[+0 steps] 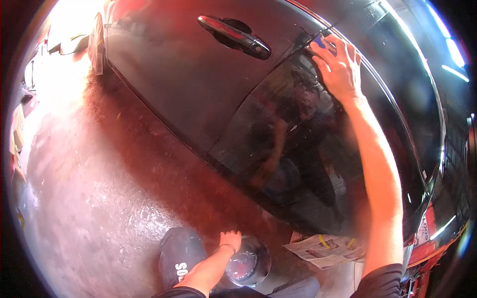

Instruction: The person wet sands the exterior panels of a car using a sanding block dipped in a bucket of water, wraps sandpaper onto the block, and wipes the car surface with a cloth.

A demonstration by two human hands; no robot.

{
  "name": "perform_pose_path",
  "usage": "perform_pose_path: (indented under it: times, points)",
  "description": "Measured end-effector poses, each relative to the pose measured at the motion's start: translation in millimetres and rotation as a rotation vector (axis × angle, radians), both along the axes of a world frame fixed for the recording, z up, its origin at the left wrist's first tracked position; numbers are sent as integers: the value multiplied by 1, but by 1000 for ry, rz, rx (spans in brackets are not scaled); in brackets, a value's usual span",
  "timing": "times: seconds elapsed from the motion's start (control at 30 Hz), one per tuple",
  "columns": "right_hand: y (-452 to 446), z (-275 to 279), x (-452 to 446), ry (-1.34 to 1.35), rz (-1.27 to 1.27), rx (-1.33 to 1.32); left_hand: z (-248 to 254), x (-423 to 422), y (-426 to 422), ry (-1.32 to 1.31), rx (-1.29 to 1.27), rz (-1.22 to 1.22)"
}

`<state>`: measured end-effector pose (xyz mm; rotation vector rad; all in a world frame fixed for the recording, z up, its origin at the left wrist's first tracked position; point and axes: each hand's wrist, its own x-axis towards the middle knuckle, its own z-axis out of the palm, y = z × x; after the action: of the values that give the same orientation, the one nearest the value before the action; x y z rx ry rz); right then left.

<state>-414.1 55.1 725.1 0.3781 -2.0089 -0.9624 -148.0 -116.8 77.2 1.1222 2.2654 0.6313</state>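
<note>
My right hand point(340, 67) is raised to the black car's side panel point(298, 114), just below the shiny trim strip. Its fingers and thumb are bent around a small blue pad point(319, 41), mostly hidden by the hand and pressed at the gap by the door edge. Low down, my left hand point(230, 240) hangs beside my knee at the rim of a bucket point(248, 263) that looks to hold liquid. Its fingers are slightly apart, with nothing visible in them; whether they touch the rim I cannot tell.
The car door with its handle point(236, 37) lies left of the panel. Newspaper sheets point(325, 250) are spread beneath the car's lower edge. A red object with lettering point(426, 233) stands at the right. The concrete floor point(99, 198) is glossy and stained.
</note>
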Motion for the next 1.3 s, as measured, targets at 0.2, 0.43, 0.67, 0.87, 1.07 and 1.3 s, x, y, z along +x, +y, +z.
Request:
perform_pose_path:
  times: [0.2, 0.43, 0.67, 0.87, 1.07, 1.3]
  points:
    - [-4, -23, 1, -7, 22, -14, 3, -2, -2, -35, -19, -11]
    - [-16, -40, 3, -54, -25, -30, -2, 1, 2, -19, -14, 21]
    - [-24, -61, 2, -78, 12, 7, -5, -4, 4, 4, -4, 14]
    - [-36, -76, -8, -13, -14, -72, -7, -4, 4, -14, -23, -11]
    - [9, -52, 96, -54, -83, -26, -1, -7, -5, -31, 1, -41]
    - [1, -16, 63, -133, -34, -4, 0, -7, -1, -55, -34, -45]
